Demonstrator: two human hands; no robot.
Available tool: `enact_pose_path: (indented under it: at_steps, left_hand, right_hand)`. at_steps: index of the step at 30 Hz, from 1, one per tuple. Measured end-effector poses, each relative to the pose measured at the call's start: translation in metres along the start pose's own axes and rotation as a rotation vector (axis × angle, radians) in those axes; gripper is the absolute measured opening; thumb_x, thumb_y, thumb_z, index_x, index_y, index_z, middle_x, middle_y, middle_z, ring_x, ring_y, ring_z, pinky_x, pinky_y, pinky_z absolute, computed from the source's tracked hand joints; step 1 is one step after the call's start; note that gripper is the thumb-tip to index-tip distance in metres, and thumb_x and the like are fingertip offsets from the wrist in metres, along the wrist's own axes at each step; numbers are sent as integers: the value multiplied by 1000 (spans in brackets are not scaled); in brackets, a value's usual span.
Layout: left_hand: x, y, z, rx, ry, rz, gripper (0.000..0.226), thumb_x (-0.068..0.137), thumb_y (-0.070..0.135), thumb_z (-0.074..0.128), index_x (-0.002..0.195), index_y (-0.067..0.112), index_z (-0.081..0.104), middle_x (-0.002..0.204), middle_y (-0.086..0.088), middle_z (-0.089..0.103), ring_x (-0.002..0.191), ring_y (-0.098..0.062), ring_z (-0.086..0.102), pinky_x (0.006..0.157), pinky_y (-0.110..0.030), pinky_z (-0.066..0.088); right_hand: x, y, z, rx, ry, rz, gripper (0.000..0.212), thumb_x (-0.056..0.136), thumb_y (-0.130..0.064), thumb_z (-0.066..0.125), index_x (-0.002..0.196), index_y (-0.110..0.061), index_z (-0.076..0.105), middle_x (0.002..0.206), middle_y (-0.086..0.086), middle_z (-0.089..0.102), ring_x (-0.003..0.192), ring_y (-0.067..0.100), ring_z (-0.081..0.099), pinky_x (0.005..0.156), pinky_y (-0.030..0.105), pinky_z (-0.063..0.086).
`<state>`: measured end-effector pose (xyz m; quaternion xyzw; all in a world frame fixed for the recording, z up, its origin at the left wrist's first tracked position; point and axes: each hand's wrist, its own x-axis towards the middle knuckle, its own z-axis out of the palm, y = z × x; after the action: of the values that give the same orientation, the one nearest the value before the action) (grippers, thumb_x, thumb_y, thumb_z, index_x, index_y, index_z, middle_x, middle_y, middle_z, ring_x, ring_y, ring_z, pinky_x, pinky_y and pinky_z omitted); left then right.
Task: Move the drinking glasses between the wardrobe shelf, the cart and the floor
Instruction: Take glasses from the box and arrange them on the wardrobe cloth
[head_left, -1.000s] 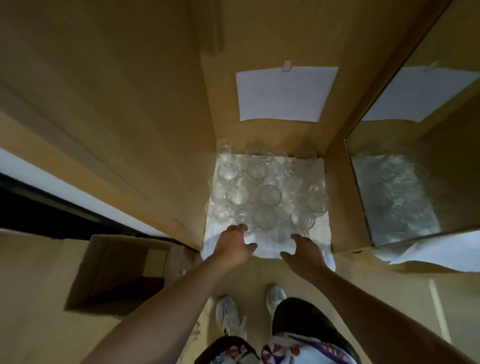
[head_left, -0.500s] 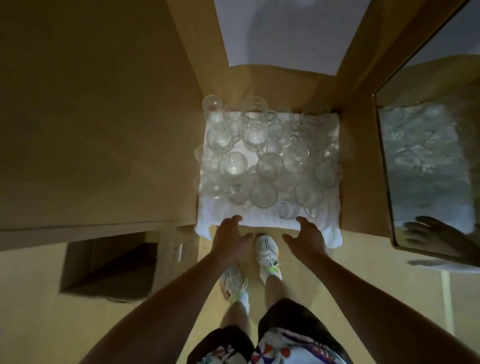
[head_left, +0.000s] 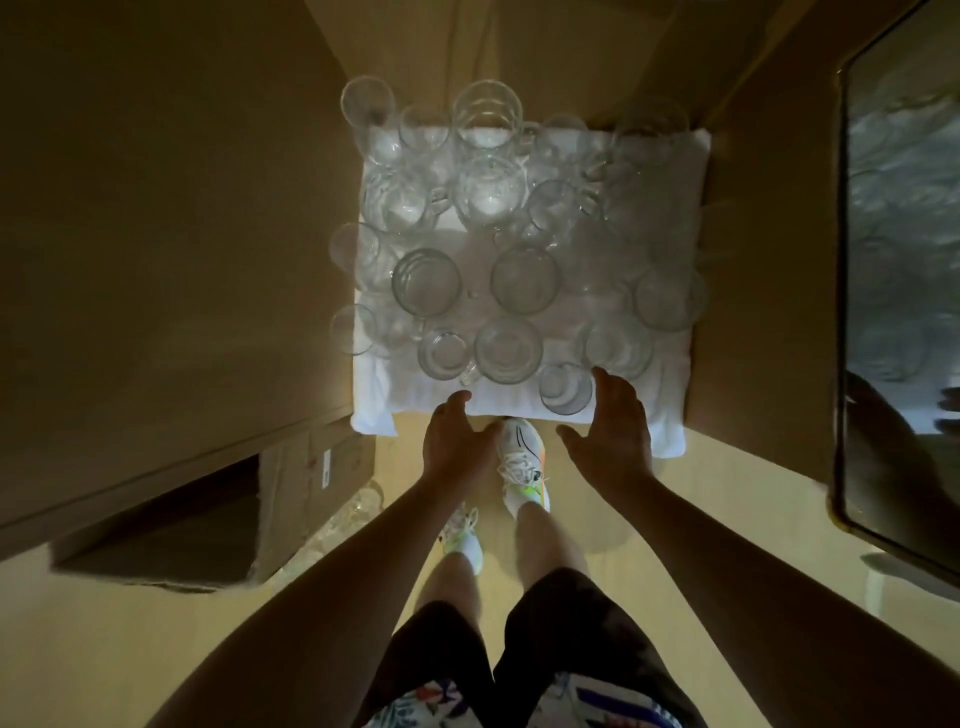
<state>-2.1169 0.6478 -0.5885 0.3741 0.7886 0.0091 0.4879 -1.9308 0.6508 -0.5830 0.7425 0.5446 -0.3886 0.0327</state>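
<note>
Several clear drinking glasses and mugs (head_left: 524, 278) stand close together on a white cloth (head_left: 670, 431) that covers the wardrobe shelf. A small tumbler (head_left: 565, 388) stands nearest the front edge. My right hand (head_left: 615, 434) hovers just right of that tumbler, fingers spread and holding nothing. My left hand (head_left: 457, 441) hangs at the cloth's front edge below a handled mug (head_left: 445, 354), fingers relaxed, holding nothing.
Brown wardrobe walls (head_left: 171, 218) close in the shelf on both sides. A mirrored door (head_left: 904, 291) stands open at the right. An open cardboard box (head_left: 218, 519) lies on the floor at the lower left, with glassware (head_left: 358, 512) beside it. My feet stand under the shelf.
The view has tilted down and moved closer to the shelf, so the glasses look larger. Both hands have spread apart, and the right hand has come up beside the front tumbler.
</note>
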Motion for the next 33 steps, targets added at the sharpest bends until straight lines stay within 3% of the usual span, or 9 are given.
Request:
enact_pose_path:
  at_steps: [9,17,22,27,33]
  left_hand:
    - [32,-5,16,-113,86,-107,69,89,33,73,148,14,43,142,-10,56,126,-29,56,108,-43,43]
    - [41,-13,33,-183,132,-94,68,91,31,72,149,17,40,139,-4,58,125,-27,57,107,-45,43]
    - [40,-18,41,-284,279,-95,53,90,30,73,139,21,54,122,5,69,93,-13,66,94,-33,49]
    - [44,-14,43,-364,349,-150,38,87,30,77,120,19,63,101,14,64,97,-15,69,82,-23,38]
    - [44,-11,47,-415,329,-184,32,85,33,80,108,17,63,97,13,65,98,-12,69,79,-19,35]
  right_hand:
    - [22,1,24,69,82,-80,88,83,-24,82,155,-12,32,155,16,33,141,33,37,108,47,43]
    - [30,5,39,71,165,-116,84,76,-24,87,147,-14,42,151,12,39,138,30,39,106,35,37]
    - [33,7,44,83,199,-115,82,75,-17,86,145,-14,43,149,10,41,136,30,40,106,31,33]
    - [26,6,46,119,270,-123,77,72,-12,89,139,-8,50,153,15,39,134,37,44,103,46,44]
    - [17,11,53,112,348,-121,76,66,-14,92,132,-4,56,152,19,39,131,38,44,98,47,48]
